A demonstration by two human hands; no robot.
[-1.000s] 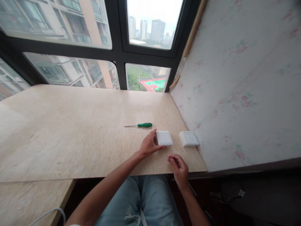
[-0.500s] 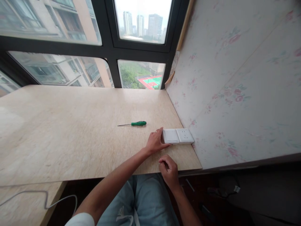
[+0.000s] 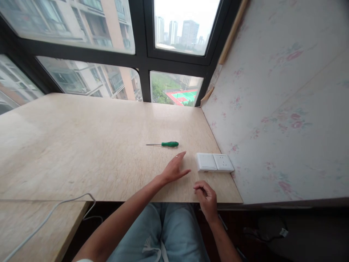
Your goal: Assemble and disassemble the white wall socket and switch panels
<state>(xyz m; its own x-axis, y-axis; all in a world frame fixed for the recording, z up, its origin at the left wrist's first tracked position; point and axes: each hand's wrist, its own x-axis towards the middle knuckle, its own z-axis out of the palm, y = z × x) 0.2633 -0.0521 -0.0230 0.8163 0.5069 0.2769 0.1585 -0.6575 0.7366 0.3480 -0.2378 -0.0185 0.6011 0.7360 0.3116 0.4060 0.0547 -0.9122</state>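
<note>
Left hand (image 3: pixel 174 169) lies low over the worktop (image 3: pixel 81 145), palm down, fingers (image 3: pixel 180 158) stretched straight and open w/ nothing in them, a thin ring on one. Its fingertips end near the switch (image 3: pixel 206 162), on the switch's left, w/ a strip of bare worktop between, so not touching. The switch is a white square plate lying flat at the worktop's right side, nr the front. It sits edge to edge against a white socket (image 3: pixel 224 162) of about the same size, which lies just beside the flowered wall (image 3: pixel 272 109). The two plates make one row, switch left, socket right. Right hand (image 3: pixel 206 196) rests at the worktop's front edge, nearer the camera than the switch and apart from it. Its fingers are curled in loosely, thumb to forefinger; it looks empty, tho the view is too small to rule out some tiny bit in the pinch. A green-handled screwdriver (image 3: pixel 165 144) lies flat beyond the left hand, near it but untouched — blade pointing left, handle toward the plates. A white cable (image 3: pixel 49 214) trails over a lower board (image 3: pixel 27 233) at bottom left, well apart from both hands. The window (image 3: pixel 180 25) runs along the far side, w/ buildings and a sports court outside.
</note>
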